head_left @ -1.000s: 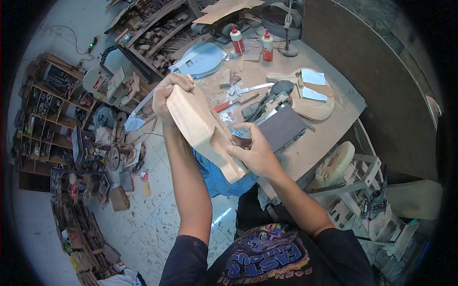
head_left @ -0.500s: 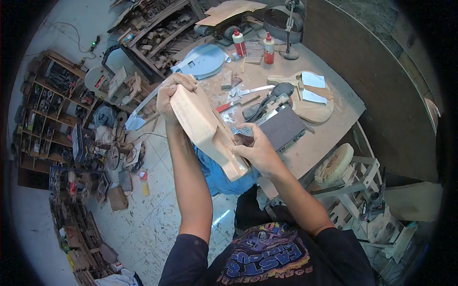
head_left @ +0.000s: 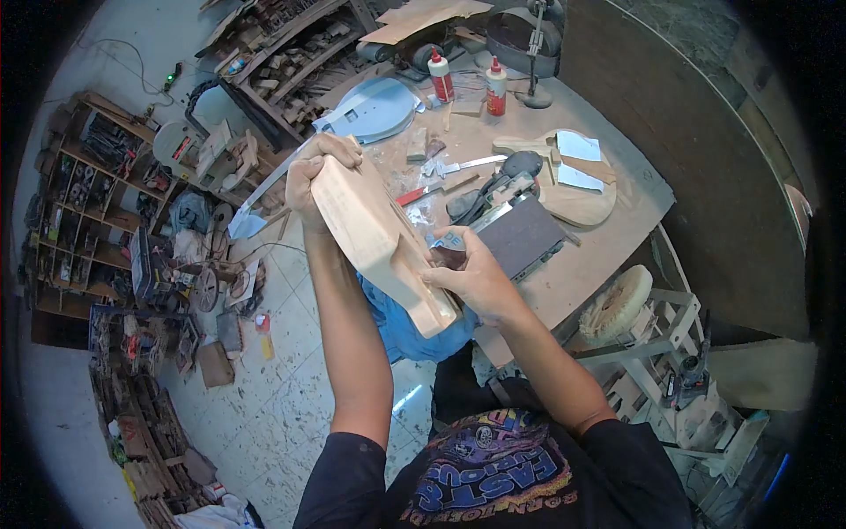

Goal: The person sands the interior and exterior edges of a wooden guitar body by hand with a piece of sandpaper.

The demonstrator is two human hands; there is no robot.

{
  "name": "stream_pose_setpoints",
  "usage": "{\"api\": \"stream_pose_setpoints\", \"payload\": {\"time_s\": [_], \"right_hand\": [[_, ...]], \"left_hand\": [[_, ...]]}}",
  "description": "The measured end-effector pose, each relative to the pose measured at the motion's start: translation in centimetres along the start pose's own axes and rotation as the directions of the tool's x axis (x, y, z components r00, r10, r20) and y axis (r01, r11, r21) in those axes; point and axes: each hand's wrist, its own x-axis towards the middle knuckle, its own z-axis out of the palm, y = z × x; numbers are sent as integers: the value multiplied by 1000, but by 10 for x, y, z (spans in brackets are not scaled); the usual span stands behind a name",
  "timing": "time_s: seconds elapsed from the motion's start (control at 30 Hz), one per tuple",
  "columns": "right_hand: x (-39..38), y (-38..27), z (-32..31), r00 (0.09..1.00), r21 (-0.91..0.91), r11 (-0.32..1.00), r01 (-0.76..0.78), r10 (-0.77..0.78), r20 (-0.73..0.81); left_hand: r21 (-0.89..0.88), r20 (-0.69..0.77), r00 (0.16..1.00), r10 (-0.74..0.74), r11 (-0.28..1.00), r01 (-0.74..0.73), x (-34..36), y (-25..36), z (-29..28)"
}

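Observation:
My left hand (head_left: 319, 176) is closed round the upper end of a pale wooden block (head_left: 370, 234) with a curved, carved side, held tilted above the table. My right hand (head_left: 471, 273) pinches a small piece of blue-printed sandpaper (head_left: 449, 240), its thumb at the cut-in curve along the block's lower right. Under the block lies a bunched blue cloth (head_left: 397, 326). Just right of my hand sits a belt sander (head_left: 520, 238) with a dark belt upward.
On the table (head_left: 648, 194) are a wooden guitar body (head_left: 582, 198), pale blue templates (head_left: 374, 110), two glue bottles (head_left: 496, 93) and a steel ruler. Left are cubbyhole shelves (head_left: 97, 207) and machinery; right stand a dark panel (head_left: 687, 150) and a stand with a polishing pad (head_left: 615, 309).
My right hand and the sandpaper have shifted very slightly along the block's curved cut. The block and my left hand stay almost in place, with only slight wobble.

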Motion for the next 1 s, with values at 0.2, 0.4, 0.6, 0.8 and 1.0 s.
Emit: {"api": "stream_pose_setpoints", "payload": {"time_s": [0.2, 0.4, 0.6, 0.8, 1.0], "right_hand": [[2, 3, -10, 997, 4, 998, 57, -57, 56], [-17, -7, -23, 999, -59, 997, 41, -42, -15], [-24, -11, -16, 997, -83, 993, 78, -78, 3], [-13, -11, -10, 993, -133, 984, 118, -116, 22], [-16, -20, -17, 998, -98, 994, -40, 36, -46]], "left_hand": [[4, 10, 1000, -5, 1000, 5, 1, 0, 1], [-30, 8, 1000, -12, 999, 12, 1, -2, -1], [-37, 25, 1000, -15, 999, 16, 2, -1, -4], [-95, 58, 993, -101, 990, 106, 10, -9, -13], [-167, 70, 985, -157, 972, 167, 18, -21, -30]]}}
